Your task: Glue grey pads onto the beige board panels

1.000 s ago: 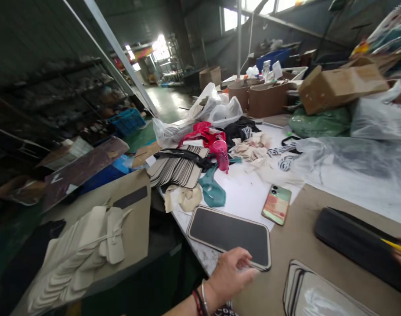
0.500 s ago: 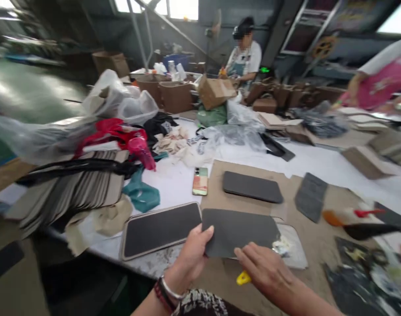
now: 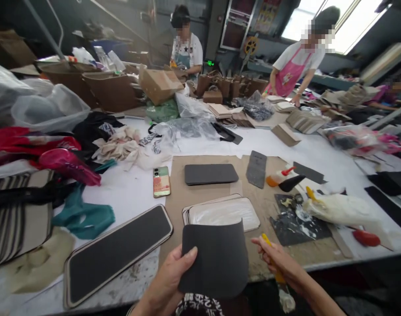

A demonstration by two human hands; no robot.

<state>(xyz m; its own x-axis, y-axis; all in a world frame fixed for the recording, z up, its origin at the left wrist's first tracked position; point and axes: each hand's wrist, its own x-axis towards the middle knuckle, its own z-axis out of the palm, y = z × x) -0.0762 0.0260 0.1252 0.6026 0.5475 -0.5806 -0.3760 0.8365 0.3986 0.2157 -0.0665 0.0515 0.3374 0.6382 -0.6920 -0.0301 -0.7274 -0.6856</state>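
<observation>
My left hand (image 3: 169, 274) grips a dark grey, slightly bent panel (image 3: 216, 259) by its left edge, thumb on top. In my right hand (image 3: 284, 259) is a yellow-handled brush (image 3: 279, 276), its whitish, smeared bristles pointing down past the table edge, apart from the panel. Just beyond the held panel lie light panels (image 3: 225, 213) with a wet-looking white surface. To the left rests a long stack of light-edged panels with a black top (image 3: 121, 250). More dark grey panels (image 3: 211, 174) lie farther back on brown cardboard (image 3: 177, 175).
A phone (image 3: 161, 181) lies left of the cardboard. At right are a glue-smeared board (image 3: 295, 232), a bag of white paste (image 3: 345, 208) and a red-tipped bottle (image 3: 279, 175). Cloth scraps (image 3: 84, 210) cover the left. Two people (image 3: 187, 48) work across the table.
The view has swung right. My left hand has brought the dark panel off the white one, nearer to me. My right hand has moved right with the brush, away from the panel.
</observation>
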